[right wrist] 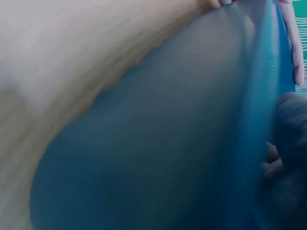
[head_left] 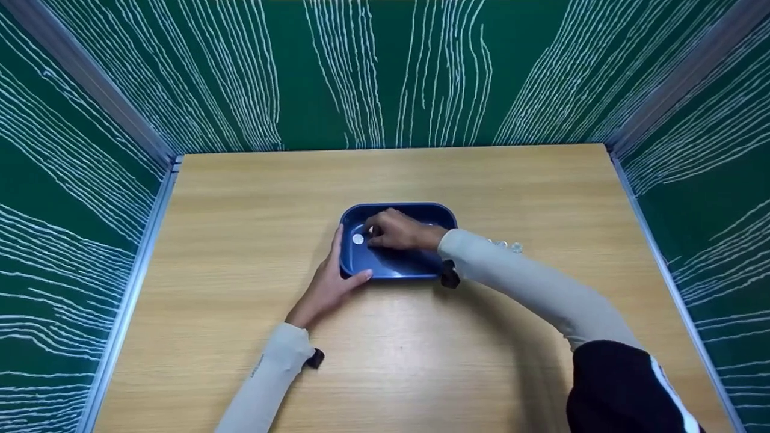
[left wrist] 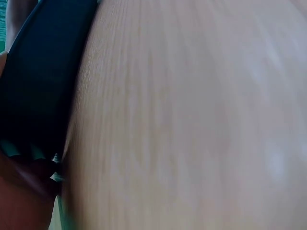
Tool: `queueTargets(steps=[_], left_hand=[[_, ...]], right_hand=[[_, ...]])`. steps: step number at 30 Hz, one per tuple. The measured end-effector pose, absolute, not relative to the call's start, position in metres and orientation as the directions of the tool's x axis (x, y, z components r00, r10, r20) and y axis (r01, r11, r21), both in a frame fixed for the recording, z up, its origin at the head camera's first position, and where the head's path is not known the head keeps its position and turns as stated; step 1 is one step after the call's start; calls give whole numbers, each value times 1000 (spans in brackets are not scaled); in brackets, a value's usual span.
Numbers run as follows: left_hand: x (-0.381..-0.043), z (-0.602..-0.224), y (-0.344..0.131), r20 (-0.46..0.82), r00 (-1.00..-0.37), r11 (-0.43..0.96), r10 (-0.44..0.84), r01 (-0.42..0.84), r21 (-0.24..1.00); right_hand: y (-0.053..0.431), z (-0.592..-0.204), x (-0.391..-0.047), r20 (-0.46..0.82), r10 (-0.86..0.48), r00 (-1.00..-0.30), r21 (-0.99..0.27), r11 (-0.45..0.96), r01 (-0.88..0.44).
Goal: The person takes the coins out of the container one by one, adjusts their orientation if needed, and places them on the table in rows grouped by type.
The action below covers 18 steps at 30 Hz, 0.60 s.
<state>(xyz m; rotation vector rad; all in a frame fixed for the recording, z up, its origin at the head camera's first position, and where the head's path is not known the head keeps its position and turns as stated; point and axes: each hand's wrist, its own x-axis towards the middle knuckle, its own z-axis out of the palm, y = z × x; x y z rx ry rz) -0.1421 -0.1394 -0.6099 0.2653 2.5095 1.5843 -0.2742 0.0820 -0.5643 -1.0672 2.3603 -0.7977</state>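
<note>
A blue rectangular tray [head_left: 397, 275] lies on the table. My left hand [head_left: 329, 282] grips its near left corner, with the fingers along the outer left wall and the thumb at the front rim. Inside the tray is my right hand [head_left: 397, 230], its fingers bent and pointing left. Just left of those fingertips lies a small whitish round piece [head_left: 358, 239] on the tray floor. A pale spot shows at the fingertips, too small to tell whether they hold something. The right wrist view shows the tray's front wall [right wrist: 144, 143] up close, blurred.
Several small clear pieces [head_left: 516, 247] lie on the table right of the tray, partly behind the right sleeve [head_left: 529, 288]. The wooden table [head_left: 240, 210] is bordered by metal rails and green panels [head_left: 301, 72] with white wavy lines.
</note>
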Motion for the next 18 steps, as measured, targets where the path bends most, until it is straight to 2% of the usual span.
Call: queueTargets(steps=[11,18], left_hand=[[-141,-610,-140,-36,-972,422,232,67,904],[-140,-608,-138,-22,-971,426,238,84,901]], right_hand=[[63,-557,-278,-223,-770,-598,-625,583,-519],[53,-557,-278,-149,-777,-611,-530,584,-614]])
